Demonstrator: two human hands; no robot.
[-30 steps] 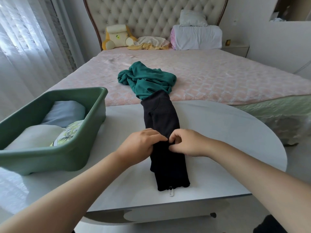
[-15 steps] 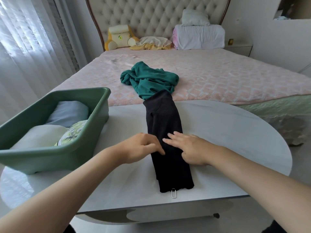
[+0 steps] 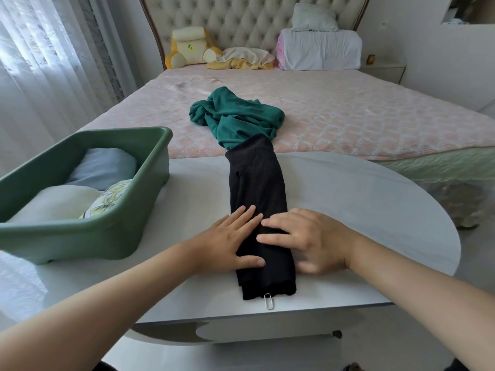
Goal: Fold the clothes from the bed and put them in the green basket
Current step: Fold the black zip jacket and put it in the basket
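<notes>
A black garment (image 3: pixel 255 183) lies folded into a long narrow strip on the white table (image 3: pixel 361 210), running from the bed's edge toward me. My left hand (image 3: pixel 230 239) rests flat on its left side, fingers straight. Flat on its right side lies my right hand (image 3: pixel 308 239), fingers spread across the cloth. A crumpled teal garment (image 3: pixel 235 116) sits on the pink bed (image 3: pixel 348 116), just beyond the black strip's far end. The green basket (image 3: pixel 88 231) stands on the table's left and holds folded light clothes.
A paper clip (image 3: pixel 268 301) lies at the table's front edge below the black garment. Pillows and a plush toy (image 3: pixel 187 46) line the headboard. Sheer curtains (image 3: pixel 40 62) hang at the left. A nightstand (image 3: pixel 383 70) stands at the far right of the bed.
Both hands went from pinching the middle of the black garment with curled fingers to lying flat on it with fingers spread, a little nearer to me.
</notes>
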